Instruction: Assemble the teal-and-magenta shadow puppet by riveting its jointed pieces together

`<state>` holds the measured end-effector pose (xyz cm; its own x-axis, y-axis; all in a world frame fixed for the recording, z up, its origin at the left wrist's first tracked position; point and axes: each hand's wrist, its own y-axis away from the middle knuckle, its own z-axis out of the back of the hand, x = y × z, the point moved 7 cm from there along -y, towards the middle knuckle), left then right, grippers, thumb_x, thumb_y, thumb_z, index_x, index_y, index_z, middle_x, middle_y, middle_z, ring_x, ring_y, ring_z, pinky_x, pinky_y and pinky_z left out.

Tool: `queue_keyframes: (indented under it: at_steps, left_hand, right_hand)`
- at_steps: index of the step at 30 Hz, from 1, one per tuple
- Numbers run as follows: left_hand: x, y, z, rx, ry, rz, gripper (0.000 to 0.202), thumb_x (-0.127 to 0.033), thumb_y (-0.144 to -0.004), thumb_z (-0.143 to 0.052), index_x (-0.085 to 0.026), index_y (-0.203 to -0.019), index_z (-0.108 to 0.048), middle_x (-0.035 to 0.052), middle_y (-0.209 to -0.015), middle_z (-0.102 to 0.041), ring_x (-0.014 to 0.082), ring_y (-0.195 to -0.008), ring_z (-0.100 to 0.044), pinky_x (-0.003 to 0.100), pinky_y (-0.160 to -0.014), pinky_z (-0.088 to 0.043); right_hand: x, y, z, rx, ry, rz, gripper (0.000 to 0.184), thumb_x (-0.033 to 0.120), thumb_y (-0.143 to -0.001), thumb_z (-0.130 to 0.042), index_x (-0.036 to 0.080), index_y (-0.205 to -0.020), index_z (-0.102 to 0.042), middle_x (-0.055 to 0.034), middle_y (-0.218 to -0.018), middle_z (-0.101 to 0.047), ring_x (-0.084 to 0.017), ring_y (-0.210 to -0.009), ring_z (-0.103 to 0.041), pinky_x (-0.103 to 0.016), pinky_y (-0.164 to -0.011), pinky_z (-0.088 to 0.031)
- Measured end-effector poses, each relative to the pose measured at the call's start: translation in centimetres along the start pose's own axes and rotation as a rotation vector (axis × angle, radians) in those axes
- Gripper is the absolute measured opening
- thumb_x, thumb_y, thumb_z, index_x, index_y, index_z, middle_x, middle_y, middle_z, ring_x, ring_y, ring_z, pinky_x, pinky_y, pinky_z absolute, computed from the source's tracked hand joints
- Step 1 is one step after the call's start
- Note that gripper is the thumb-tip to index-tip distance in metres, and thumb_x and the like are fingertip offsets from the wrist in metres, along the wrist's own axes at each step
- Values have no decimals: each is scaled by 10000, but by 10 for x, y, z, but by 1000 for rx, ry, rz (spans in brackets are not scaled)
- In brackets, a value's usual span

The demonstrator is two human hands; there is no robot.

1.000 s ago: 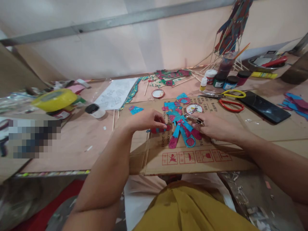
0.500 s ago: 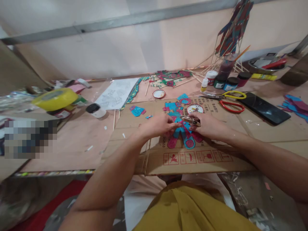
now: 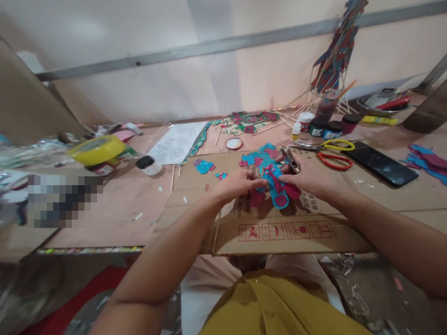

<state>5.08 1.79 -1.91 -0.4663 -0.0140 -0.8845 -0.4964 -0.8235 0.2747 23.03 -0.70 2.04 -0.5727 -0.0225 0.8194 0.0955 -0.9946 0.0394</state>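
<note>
A blue and magenta cut-out figure with loose limbs is raised a little above the cardboard sheet, tilted between my hands. My left hand pinches its left edge with thumb and fingers. On the other side my right hand grips it with the thumb in front. Tucked in the fingers of that hand is a small shiny metal tool, its exact kind unclear. Two loose cut-out pieces, a larger blue one and a tiny one, lie left of the figure.
Scissors with red and yellow handles and a black phone lie to the right. Behind are paint jars, a small glue bottle and a round lid. Leftward stand a black-capped jar and yellow tape.
The figure, flat on the cardboard before, is now lifted and tilted in both hands. The metal tool has turned more upright in my right hand. The small white dish is now hidden.
</note>
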Motion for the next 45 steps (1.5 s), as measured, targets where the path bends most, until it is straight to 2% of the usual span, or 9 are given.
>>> queue_keyframes:
  at_steps: [4, 9, 15, 20, 24, 27, 31, 37, 45]
  left_hand:
    - [-1, -1, -14, 32, 399, 60, 489, -576, -570, -879, -155, -711, -672, 27, -671, -672, 139, -574, -620, 230, -509, -462]
    - [-2, -7, -24, -27, 749, 81, 457, -358, -490, -966, -141, -796, -705, 40, -734, -723, 127, -560, -640, 232, -523, -526]
    - [3, -14, -5, -198, 895, -2, 398, -298, -520, -943, -139, -795, -704, 35, -756, -752, 145, -612, -689, 265, -629, -585]
    - [-5, -5, 35, -417, 871, -154, 411, -323, -514, -935, -170, -783, -665, -13, -697, -723, 124, -566, -643, 236, -559, -535]
    - [-9, 2, 51, -519, 850, -194, 361, -310, -574, -905, -190, -795, -646, -17, -721, -727, 129, -617, -663, 241, -595, -553]
    - [-12, 4, 54, -555, 834, -263, 351, -308, -597, -888, -195, -815, -637, -6, -817, -752, 151, -748, -715, 249, -669, -577]
    - [-15, 7, 52, -570, 795, -299, 356, -322, -608, -880, -204, -840, -636, 8, -885, -762, 168, -826, -726, 251, -694, -581]
    - [-20, 14, 50, -594, 709, -314, 327, -343, -648, -868, -213, -850, -646, 2, -849, -752, 147, -743, -699, 237, -633, -564]
    - [-16, 17, 53, -645, 582, -458, 338, -417, -661, -868, -172, -789, -675, 11, -785, -735, 138, -666, -681, 242, -630, -576]
  right_hand:
    - [1, 0, -5, 33, -111, 59, 492, 260, -742, -700, 189, -1214, -580, -40, -919, -713, -195, -789, -645, -312, -688, -543]
    - [4, 0, -11, 59, -93, 140, 484, 247, -759, -679, 186, -1232, -598, -51, -954, -705, -212, -866, -662, -336, -763, -555]
    - [-3, -2, -6, 10, -53, 136, 397, 380, -863, -642, 214, -1222, -612, -76, -1167, -718, -233, -1045, -665, -382, -909, -536]
    - [-14, -3, -4, 15, 119, 131, 294, 417, -915, -577, 231, -1123, -670, -66, -1101, -746, -256, -1018, -675, -384, -885, -528]
    - [-11, -2, -1, -3, 264, 160, 252, 366, -926, -533, 215, -1042, -698, -70, -1024, -753, -248, -908, -675, -351, -800, -518]
    - [-8, -2, 2, -14, 444, 153, 178, 222, -869, -533, 196, -949, -690, -85, -949, -735, -243, -848, -645, -342, -755, -491]
    - [-6, -1, 6, -64, 626, 208, 232, 103, -774, -516, 187, -916, -679, -105, -989, -703, -255, -933, -612, -358, -817, -473]
    - [-12, -1, 9, -115, 623, 245, 280, 98, -781, -520, 172, -994, -686, -133, -1105, -686, -268, -1026, -591, -377, -878, -466]
    - [-16, -1, 9, -172, 676, 307, 256, 113, -806, -513, 164, -1007, -664, -133, -1048, -666, -285, -1058, -570, -415, -943, -442]
